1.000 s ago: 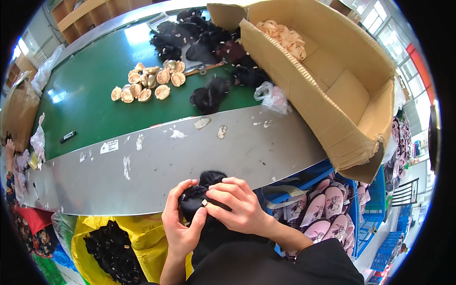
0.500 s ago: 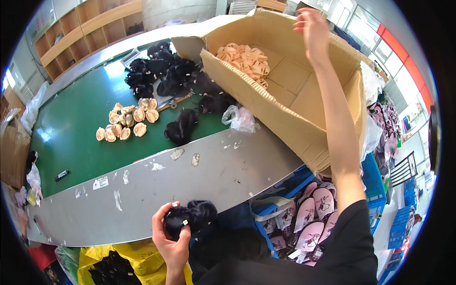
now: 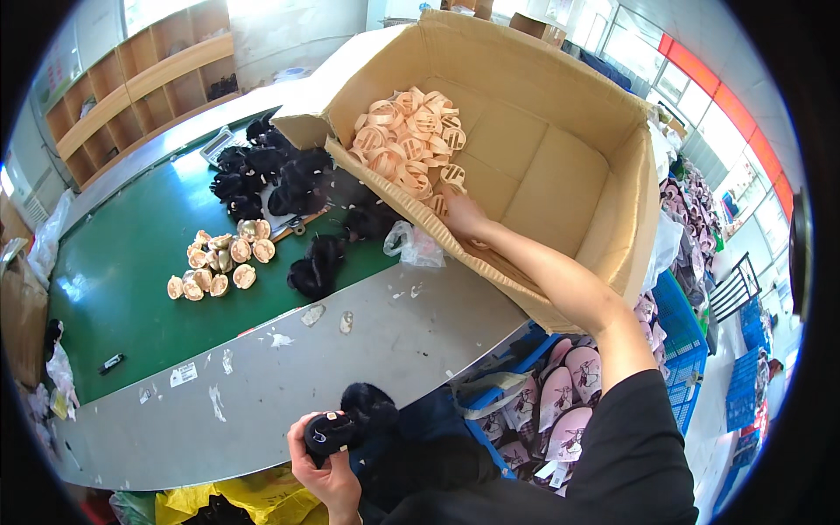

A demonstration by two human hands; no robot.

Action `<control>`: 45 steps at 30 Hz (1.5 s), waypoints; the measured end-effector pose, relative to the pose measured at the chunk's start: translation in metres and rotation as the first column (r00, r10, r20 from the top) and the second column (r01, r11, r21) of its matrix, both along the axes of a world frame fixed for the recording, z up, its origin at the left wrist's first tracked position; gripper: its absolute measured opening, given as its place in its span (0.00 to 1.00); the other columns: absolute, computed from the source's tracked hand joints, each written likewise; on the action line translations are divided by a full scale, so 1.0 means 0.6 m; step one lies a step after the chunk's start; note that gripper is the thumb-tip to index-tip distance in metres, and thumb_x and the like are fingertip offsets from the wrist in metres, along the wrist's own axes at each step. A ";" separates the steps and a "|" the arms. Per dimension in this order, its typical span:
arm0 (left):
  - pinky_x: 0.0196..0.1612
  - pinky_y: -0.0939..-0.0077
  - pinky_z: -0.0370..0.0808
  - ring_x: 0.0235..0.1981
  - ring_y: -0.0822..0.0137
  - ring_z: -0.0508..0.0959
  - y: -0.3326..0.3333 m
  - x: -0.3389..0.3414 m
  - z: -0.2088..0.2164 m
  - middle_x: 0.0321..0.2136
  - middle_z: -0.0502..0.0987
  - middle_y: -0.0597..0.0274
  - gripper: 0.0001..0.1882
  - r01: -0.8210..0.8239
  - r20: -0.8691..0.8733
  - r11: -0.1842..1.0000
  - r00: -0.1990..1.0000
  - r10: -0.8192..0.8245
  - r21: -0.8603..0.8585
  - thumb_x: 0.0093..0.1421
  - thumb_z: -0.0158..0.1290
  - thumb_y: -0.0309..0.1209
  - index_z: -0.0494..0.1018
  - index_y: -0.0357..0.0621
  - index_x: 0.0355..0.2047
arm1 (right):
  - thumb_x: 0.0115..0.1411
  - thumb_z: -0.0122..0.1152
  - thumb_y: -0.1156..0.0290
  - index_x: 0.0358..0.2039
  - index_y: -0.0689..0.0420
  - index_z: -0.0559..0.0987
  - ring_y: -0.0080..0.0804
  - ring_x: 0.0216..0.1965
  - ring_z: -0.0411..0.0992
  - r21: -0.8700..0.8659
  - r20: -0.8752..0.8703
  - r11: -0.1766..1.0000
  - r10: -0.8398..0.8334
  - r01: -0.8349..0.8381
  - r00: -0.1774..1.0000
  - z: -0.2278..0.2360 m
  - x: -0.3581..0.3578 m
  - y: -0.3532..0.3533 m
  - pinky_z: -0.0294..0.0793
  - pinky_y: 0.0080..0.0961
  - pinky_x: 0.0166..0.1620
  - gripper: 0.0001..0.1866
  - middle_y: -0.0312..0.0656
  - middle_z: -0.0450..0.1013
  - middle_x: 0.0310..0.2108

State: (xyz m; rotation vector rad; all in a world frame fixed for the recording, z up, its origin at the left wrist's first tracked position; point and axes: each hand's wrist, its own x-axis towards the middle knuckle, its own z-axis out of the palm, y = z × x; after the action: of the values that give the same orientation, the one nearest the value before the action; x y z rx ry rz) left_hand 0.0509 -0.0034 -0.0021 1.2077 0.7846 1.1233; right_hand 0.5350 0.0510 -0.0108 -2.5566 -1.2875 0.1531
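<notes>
My left hand (image 3: 325,468) is closed around one rounded end of a black furry two-lobed piece (image 3: 367,407), above the near edge of the table. The end in its grip bears small pale marks, and the other lobe sticks out to the right. Over on the right, my right hand (image 3: 464,219) is down inside a large cardboard box (image 3: 560,166). It touches a heap of peach-coloured slotted plastic rings (image 3: 407,140), with one ring right at its fingers. The fingertips are hidden, so I cannot see whether they grip one.
On the green table mat (image 3: 131,262) lie peach-and-gold round shells (image 3: 219,258), more black furry pieces (image 3: 271,175), a marker (image 3: 111,364) and a clear plastic bag (image 3: 416,245). Below right, a blue crate holds pink slippers (image 3: 569,433). A yellow bag (image 3: 254,499) sits below left.
My right hand has come down from above the box's far rim to the peach rings inside. My left hand keeps the black furry piece, now turned slightly. The whole view has shifted a little.
</notes>
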 end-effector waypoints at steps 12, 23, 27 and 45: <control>0.40 0.83 0.69 0.33 0.75 0.70 -0.003 -0.031 0.018 0.30 0.71 0.67 0.18 -0.026 0.032 0.995 0.999 0.029 -0.101 0.43 0.52 0.28 0.72 0.36 0.36 | 0.60 0.66 0.66 0.58 0.62 0.74 0.27 0.40 0.77 0.387 -0.217 0.917 0.197 -0.101 0.956 0.095 -0.008 0.015 0.76 0.27 0.47 0.27 0.43 0.79 0.39; 0.39 0.83 0.69 0.34 0.76 0.70 -0.014 -0.027 0.021 0.33 0.71 0.68 0.19 -0.002 0.027 0.984 1.000 0.007 -0.177 0.47 0.54 0.26 0.72 0.37 0.42 | 0.60 0.67 0.57 0.49 0.63 0.77 0.32 0.45 0.76 0.415 -0.176 0.897 0.243 -0.152 0.954 0.157 -0.086 0.003 0.74 0.32 0.51 0.24 0.46 0.78 0.43; 0.40 0.84 0.69 0.35 0.77 0.70 -0.025 -0.020 0.015 0.34 0.72 0.68 0.19 -0.019 0.065 0.971 0.997 0.035 -0.237 0.48 0.55 0.25 0.72 0.37 0.43 | 0.63 0.64 0.55 0.53 0.61 0.72 0.36 0.46 0.75 0.405 -0.142 0.901 0.232 -0.158 0.962 0.144 -0.101 0.010 0.73 0.34 0.52 0.27 0.48 0.77 0.44; 0.46 0.82 0.70 0.39 0.74 0.73 -0.030 -0.012 -0.007 0.38 0.75 0.65 0.21 0.004 0.038 0.968 0.999 0.006 -0.251 0.51 0.53 0.26 0.73 0.34 0.47 | 0.71 0.44 0.48 0.52 0.57 0.75 0.50 0.49 0.75 0.370 -0.044 0.877 0.347 -0.307 0.937 0.132 -0.119 0.003 0.72 0.41 0.53 0.26 0.53 0.76 0.47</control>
State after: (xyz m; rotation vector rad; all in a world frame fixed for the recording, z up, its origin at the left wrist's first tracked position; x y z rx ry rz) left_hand 0.0438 -0.0212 -0.0061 0.9707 0.8703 1.0104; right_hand 0.4636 0.0525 0.0686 -1.9864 -1.5376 0.1105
